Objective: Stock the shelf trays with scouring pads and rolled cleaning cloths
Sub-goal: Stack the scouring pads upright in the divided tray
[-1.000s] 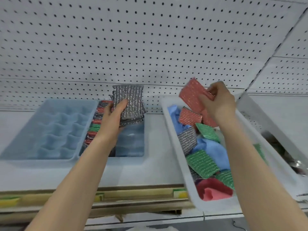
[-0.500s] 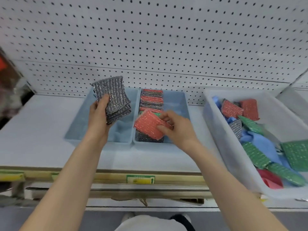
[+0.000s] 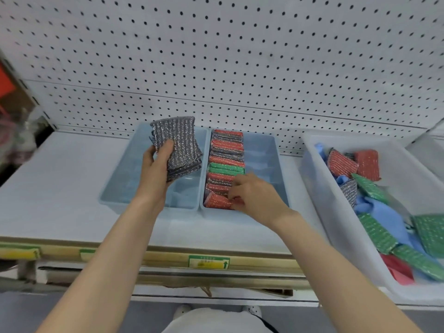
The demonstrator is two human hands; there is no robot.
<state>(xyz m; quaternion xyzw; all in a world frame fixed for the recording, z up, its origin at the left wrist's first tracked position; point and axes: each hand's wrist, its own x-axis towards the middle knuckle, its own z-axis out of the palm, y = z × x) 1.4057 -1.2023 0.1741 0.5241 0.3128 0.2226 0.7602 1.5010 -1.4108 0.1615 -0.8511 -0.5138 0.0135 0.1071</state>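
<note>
Two pale blue shelf trays stand side by side on the white shelf. Above the left tray (image 3: 125,188), my left hand (image 3: 157,169) grips a stack of silver scouring pads (image 3: 177,143). The right tray (image 3: 271,164) holds a row of red, silver and green pads (image 3: 227,159) along its left side. My right hand (image 3: 254,195) is down at the near end of that row, fingers on a red scouring pad (image 3: 217,200) lying at the front. A white bin (image 3: 317,188) to the right contains loose red, green and silver pads and blue cloths (image 3: 382,212).
A white pegboard wall (image 3: 240,68) rises behind the shelf. Yellow and green price labels (image 3: 209,261) sit on the shelf's front rail. Dark blurred goods (image 3: 14,121) show at the far left. A second white bin edge (image 3: 427,150) lies at far right.
My right hand carried the red pad from the white bin to the right tray and lowered it onto the near end of the row. The view swung left; my left hand kept its silver stack.
</note>
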